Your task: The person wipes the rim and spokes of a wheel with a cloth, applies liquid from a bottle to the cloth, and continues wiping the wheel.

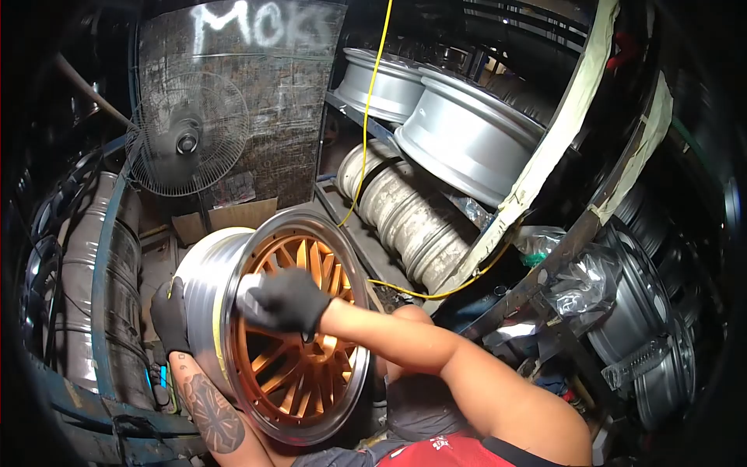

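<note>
A wheel rim (215, 268) stands tilted between my legs, with copper-coloured mesh spokes (299, 381) and a bright polished lip and barrel. My left hand (169, 315), in a dark glove, steadies the outer side of the barrel at the left. My right hand (292, 302), gloved too, reaches across the rim's face. Its fingers are closed on a pale grey cloth (250, 289), held at the left part of the lip. The glove hides some of the spokes behind it.
A black fan (187, 140) stands ahead by a dark board (288, 86). Silver rims (467, 128) rest on a rack at the right, with worn rims (405, 210) below. A yellow cable (366, 148) hangs down and runs rightward. More rims (101, 288) are stacked left.
</note>
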Tool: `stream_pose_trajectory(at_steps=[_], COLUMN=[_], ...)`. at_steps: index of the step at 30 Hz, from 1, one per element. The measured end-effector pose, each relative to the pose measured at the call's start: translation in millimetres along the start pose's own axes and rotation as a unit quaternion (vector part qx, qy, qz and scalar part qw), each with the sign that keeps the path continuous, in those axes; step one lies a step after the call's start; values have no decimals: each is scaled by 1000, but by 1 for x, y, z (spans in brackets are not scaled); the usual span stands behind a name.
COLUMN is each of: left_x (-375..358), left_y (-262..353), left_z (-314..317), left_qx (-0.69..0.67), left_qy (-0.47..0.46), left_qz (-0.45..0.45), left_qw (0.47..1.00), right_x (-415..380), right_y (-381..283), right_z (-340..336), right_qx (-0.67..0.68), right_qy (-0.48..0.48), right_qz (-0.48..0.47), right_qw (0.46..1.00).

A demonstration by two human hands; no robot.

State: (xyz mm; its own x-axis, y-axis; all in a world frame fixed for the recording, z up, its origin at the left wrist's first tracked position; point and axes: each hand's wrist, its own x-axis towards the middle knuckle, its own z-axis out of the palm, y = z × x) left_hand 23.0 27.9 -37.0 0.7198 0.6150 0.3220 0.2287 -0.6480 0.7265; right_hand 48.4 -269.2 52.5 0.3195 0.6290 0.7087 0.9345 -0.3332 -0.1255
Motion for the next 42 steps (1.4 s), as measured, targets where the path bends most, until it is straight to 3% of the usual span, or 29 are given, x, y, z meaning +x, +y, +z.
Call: stream_pose_trajectory(at_steps=[1,3,5,7,9,10,13,15,17,18,19,21,23,25,26,27,29,31,33,34,35,36,37,39,40,41,42], left_x=[-4,-9,-7,-8,-6,-8,-7,-5,-3,-3,-5,-5,-2,-2,-4,-6,-8,-7,1,6,4,2,-1,-5,-4,-4,-4], left_y=[6,19,16,11,8,11,16,11,8,7,9,16,9,12,18,21,26,23,1,-3,-4,-12,-2,10,7,9,13], left_z=[-3,-8,-7,-3,-2,-3,-8,-3,0,2,1,-3,-4,2,-1,-4,-9,-1,9,5,5,11,5,2,3,2,-1], left_qx=[-12,-37,-33,-30,-33,-25,-10,-12,-22,-26,-15,10,15,5,-3,-11,-14,-28,-40,-62,-27,-25,-26,-28,-11,-15,-10], left_qy=[-1,-2,9,13,21,13,1,2,9,13,8,3,3,-1,2,7,17,26,41,-30,-9,69,49,36,39,29,20], left_qz=[0,6,5,13,26,17,1,-4,14,22,17,8,13,26,32,37,29,34,52,32,75,123,85,32,48,44,27], left_qw=[1000,999,999,999,999,999,1000,1000,1000,999,1000,1000,1000,1000,999,999,999,999,997,997,997,990,995,998,998,999,999], right_x=[9,-3,-16,-17,-7,0,-19,-25,-19,-10,-13,-24,-25,-16,-7,-8,-24,-26,-32,-29,-19,-20,-19,-24,-28,-31,-27], right_y=[9,-9,-38,-32,-8,-3,-28,-32,-7,4,5,-17,-28,-2,13,18,-10,-34,-1,17,21,8,-7,-31,-26,-10,5], right_z=[0,10,8,-2,-6,-7,1,-9,-15,-15,-9,-8,-10,-18,-13,-10,-2,-13,-3,8,3,3,4,4,-5,0,4], right_qx=[-14,-56,34,70,15,15,-52,-3,10,-4,-10,-41,22,7,-29,2,-32,49,54,8,8,-3,-14,69,50,-8,14], right_qy=[34,22,8,-32,-29,17,-10,-45,-82,-55,-34,-76,-34,-35,-40,4,-12,-58,-9,-17,30,25,20,20,-55,-78,-41], right_qz=[82,42,-73,-69,66,126,64,7,91,141,137,28,-70,5,105,119,24,-72,-28,55,127,118,105,-9,-56,-41,28], right_qw=[996,997,997,995,997,992,997,999,992,988,990,996,997,999,993,993,999,994,998,998,991,993,994,997,996,996,999])
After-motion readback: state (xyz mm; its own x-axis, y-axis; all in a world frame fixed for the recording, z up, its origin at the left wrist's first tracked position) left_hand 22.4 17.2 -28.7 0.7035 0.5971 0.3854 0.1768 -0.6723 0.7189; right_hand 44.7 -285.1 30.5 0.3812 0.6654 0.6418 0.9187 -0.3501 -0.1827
